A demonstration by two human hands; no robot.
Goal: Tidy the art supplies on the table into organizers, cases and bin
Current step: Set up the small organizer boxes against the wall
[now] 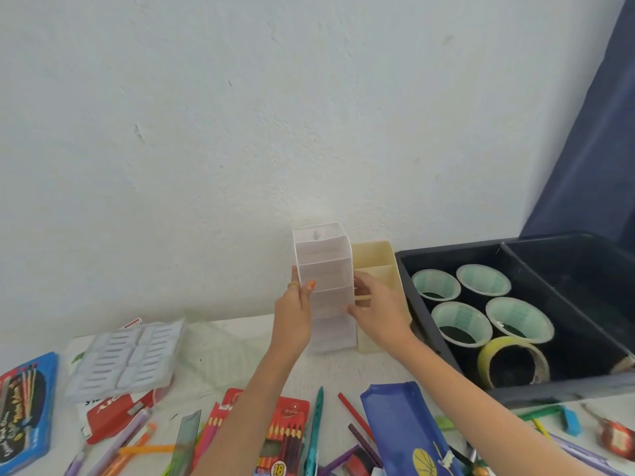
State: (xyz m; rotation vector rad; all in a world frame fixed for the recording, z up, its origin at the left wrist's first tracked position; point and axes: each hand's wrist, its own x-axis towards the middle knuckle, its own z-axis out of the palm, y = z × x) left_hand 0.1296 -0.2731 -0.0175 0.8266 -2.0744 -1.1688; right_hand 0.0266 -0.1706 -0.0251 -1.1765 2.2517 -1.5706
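Note:
A white tiered organizer (323, 266) with several open compartments stands at the back of the table against the wall. My left hand (295, 314) grips its left side, thumb on the front. My right hand (374, 310) holds its right side and also pinches a thin pale stick (363, 297) between the fingers. A cream organizer (378, 259) stands right behind it, touching. The black bin (429, 324) to the right holds several green tape rolls (460, 324) and a yellow tape roll (512, 359).
Loose pencils, pens and a ruler (187, 438) lie along the near edge. A red coloured-pencil box (285, 431), a blue pencil case (402, 431), a white plastic paint tray (127, 359) and a blue crayon box (27, 407) lie nearby.

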